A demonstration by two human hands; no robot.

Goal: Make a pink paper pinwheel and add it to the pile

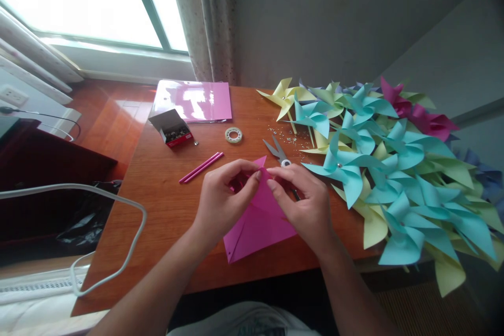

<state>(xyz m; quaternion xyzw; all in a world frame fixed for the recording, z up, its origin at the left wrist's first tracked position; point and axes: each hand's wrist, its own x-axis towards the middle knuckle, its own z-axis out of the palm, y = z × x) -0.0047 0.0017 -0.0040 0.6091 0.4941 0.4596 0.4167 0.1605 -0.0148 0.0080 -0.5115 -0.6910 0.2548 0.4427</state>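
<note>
The left hand [225, 197] and right hand [306, 199] cover parts of the pink sheet [262, 227], and the right also masks some of the scissors [281, 154]. Specks [292, 139] on the bench [153, 231] (a loose scatter) are too small to identify, as are the contents [176, 133] of the box [179, 141]. Overlapping pinwheels [388, 178] hide parts of one another; the window [86, 0] runs off the top edge.

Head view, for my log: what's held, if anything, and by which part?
Pink paper, pinched near its far tip by the left hand; the right hand may grip too.
</note>
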